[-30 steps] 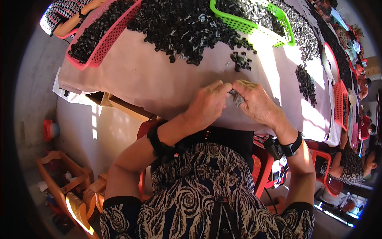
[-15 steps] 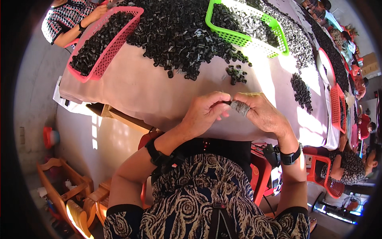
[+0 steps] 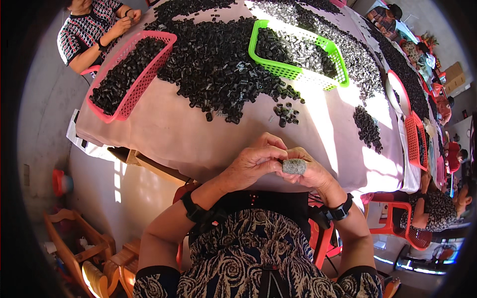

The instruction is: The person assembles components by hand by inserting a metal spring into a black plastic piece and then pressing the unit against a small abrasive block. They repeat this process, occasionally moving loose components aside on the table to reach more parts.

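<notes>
My left hand (image 3: pixel 251 166) and my right hand (image 3: pixel 309 171) meet at the near edge of a table covered with a pink cloth (image 3: pixel 179 134). A grey wrap (image 3: pixel 294 166) sits on a finger of my right hand. The fingertips of both hands pinch together around something small that stays hidden between them. A small cluster of black parts (image 3: pixel 286 113) lies on the cloth just beyond my hands. Behind it spreads a big heap of small black parts (image 3: pixel 218 69).
A pink basket (image 3: pixel 130 74) of black parts stands at the far left, a green basket (image 3: pixel 298 55) at the back. Another small pile (image 3: pixel 368 128) lies to the right, near a red basket (image 3: pixel 415 141). Other people sit along the table's left and right sides. Red stools stand below.
The view has tilted down, so the table and baskets sit lower in the picture. My hands stay joined together at the table edge, fingers shifting slightly.
</notes>
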`<state>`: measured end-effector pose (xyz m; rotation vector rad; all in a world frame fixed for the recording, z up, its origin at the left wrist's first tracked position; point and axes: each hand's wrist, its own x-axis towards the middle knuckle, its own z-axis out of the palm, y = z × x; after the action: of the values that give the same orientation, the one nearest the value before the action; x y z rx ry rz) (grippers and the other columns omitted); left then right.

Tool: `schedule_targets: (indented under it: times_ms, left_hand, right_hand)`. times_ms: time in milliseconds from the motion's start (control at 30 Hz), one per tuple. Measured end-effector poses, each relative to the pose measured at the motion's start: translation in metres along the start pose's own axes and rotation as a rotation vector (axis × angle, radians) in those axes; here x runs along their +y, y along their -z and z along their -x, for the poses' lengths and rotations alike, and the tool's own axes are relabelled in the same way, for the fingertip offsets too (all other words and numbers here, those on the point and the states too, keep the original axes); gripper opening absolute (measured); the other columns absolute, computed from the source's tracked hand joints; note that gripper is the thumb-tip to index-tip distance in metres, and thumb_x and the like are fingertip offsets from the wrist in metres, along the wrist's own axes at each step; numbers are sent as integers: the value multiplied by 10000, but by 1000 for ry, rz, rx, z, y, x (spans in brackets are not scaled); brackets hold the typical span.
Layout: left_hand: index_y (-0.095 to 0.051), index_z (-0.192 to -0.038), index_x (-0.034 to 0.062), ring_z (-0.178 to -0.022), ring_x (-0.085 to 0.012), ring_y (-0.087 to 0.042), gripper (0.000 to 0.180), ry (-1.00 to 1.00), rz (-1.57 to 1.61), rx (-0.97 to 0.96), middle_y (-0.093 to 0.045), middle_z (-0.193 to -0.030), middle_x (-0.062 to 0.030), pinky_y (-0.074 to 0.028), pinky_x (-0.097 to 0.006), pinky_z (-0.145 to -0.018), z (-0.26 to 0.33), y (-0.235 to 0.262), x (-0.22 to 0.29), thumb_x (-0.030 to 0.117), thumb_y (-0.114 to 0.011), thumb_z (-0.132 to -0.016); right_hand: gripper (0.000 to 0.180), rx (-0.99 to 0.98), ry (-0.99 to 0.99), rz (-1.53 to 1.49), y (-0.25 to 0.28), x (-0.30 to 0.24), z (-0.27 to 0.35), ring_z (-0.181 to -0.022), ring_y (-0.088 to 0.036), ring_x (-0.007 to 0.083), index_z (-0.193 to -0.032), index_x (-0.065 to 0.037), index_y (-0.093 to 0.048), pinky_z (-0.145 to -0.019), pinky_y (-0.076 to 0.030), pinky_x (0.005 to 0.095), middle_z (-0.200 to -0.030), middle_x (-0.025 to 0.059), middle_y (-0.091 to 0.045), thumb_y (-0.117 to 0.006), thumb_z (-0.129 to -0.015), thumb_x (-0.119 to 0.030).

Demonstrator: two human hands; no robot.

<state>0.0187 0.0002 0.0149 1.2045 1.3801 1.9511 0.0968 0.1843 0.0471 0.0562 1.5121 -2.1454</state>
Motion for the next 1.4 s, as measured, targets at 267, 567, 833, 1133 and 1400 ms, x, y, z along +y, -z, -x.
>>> schedule_targets:
  times_ms: [267, 567, 833, 1133, 1400]
  left_hand:
    - [-547, -1112, 36, -945, -149, -521, 214, 96, 149, 165, -516, -999, -46, -448, -303, -841, -2, 6, -2, 15, -570, -900]
    - [-482, -753, 114, -668, -106, -422, 353, 155, 1001, -141, -387, -752, 25, -417, -286, -651, -5, 26, 3, 411, -616, -889]
    - [-468, -687, 126, -635, -105, -415, 405, 75, 1113, -297, -399, -739, 33, -436, -291, -609, 4, 37, -3, 448, -639, -863]
    - [-521, -755, 105, -641, -106, -438, 343, 124, 1140, -358, -411, -745, 16, -479, -292, -595, 0, 33, 12, 402, -668, -843]
    - [-589, -863, 59, -654, -109, -479, 152, 124, 836, -12, -480, -751, -10, -461, -276, -568, -4, 18, 20, 201, -632, -898]
  right_hand:
    - [153, 49, 87, -351, -8, 2, 3, -480, -297, 17, -784, -50, -552, -410, -191, 193, -598, -70, -364, -585, -894, -151]
    - [374, 383, -155, 51, 12, -43, -3, -426, -242, 13, -674, -109, -449, -375, -162, 183, -564, -79, -335, -531, -933, -366]
    - [362, 585, 286, -35, 25, -161, -24, -418, -257, 15, -972, -54, -550, -353, -216, 158, -574, -69, -370, -456, -958, -403]
    - [148, 723, 231, 848, 51, -21, -21, -591, -353, 15, -759, -24, -622, -508, -317, 205, -609, -80, -477, -638, -872, -117]
    - [105, 724, 362, 586, 49, -4, -16, -580, -360, 6, -795, -40, -612, -524, -319, 192, -631, -93, -487, -595, -897, -64]
